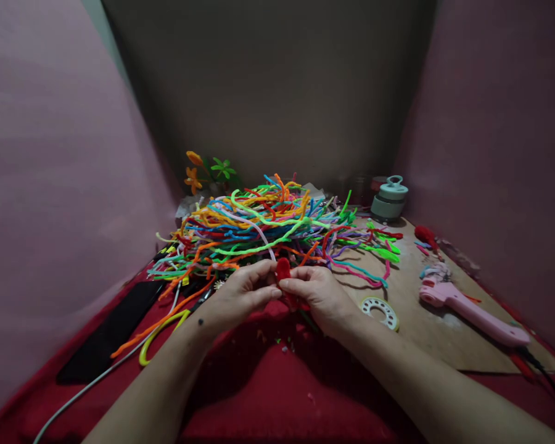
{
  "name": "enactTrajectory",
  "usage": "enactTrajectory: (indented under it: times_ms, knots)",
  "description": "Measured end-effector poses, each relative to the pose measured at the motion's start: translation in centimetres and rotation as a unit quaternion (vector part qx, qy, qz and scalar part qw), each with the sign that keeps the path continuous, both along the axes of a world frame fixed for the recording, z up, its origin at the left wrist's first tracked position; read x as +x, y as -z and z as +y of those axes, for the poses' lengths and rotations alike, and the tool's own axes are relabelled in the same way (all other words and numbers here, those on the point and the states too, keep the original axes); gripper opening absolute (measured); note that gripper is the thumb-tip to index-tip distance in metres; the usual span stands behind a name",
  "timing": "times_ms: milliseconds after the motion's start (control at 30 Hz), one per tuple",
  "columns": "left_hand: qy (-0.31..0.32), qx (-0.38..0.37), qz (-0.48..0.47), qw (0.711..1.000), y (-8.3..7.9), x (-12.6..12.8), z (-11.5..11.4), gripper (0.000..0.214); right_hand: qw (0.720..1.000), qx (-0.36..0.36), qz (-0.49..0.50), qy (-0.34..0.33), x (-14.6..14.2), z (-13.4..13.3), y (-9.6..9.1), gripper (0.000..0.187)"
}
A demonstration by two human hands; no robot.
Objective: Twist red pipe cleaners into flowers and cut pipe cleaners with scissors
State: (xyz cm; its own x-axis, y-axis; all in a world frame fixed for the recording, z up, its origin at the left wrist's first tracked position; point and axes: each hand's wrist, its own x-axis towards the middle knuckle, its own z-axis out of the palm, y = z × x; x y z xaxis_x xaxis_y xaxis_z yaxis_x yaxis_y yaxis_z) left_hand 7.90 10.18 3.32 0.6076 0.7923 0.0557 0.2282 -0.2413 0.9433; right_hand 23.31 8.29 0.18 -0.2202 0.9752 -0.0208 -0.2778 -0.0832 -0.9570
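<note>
In front of the pile, my left hand (248, 293) and my right hand (318, 295) come together over the red cloth. Between their fingertips stands a small fuzzy red pipe-cleaner piece (283, 271), rounded at its upper end. My right thumb and fingers pinch it from the right. The left thumb and fingers close on its left side; their exact contact is partly hidden. More red shows below the fingers, with a thin green strand (309, 320) under my right hand. Just behind lies a large tangled heap of coloured pipe cleaners (259, 222).
Left are yellow-handled scissors (144, 351), a black flat slab (111, 333) and a white cable (92, 383). On the right a board (425, 345) carries a tape roll (383, 313) and a pink corded tool (476, 314). Behind stand a lidded jar (389, 200) and orange flowers (193, 179).
</note>
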Motion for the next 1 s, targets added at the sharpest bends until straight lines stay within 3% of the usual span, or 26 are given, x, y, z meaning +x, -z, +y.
enactTrajectory:
  times_ms: [300, 467, 667, 800, 900, 1000]
  knots:
    - [0.017, -0.054, 0.026, 0.998, 0.1, -0.6, 0.2, 0.038, 1.0, -0.002, 0.005, -0.015, 0.0, -0.1, 0.2, 0.02]
    - [0.02, -0.065, 0.014, 0.998, -0.1, -0.1, 0.1, 0.029, 1.0, -0.01, -0.021, -0.008, 0.3, 0.1, -0.3, 0.018]
    - [-0.078, -0.032, -0.013, 0.996, 0.1, 0.3, 0.0, 0.02, 0.999, 0.003, -0.042, -0.012, 0.5, 0.2, -0.5, 0.013]
    - [-0.136, 0.026, -0.009, 0.99, 0.8, 0.8, -0.2, 0.013, 0.998, 0.024, -0.06, -0.015, 0.4, 0.3, 0.4, 0.014]
    - [-0.199, 0.14, 0.008, 0.97, 1.3, 1.7, -0.7, 0.014, 0.999, 0.019, -0.04, -0.01, 0.2, 0.3, 0.7, 0.016]
    - [-0.214, 0.254, 0.038, 0.943, 1.7, 2.1, -0.9, 0.013, 0.999, -0.026, -0.035, -0.001, 0.1, 0.1, 0.5, 0.018]
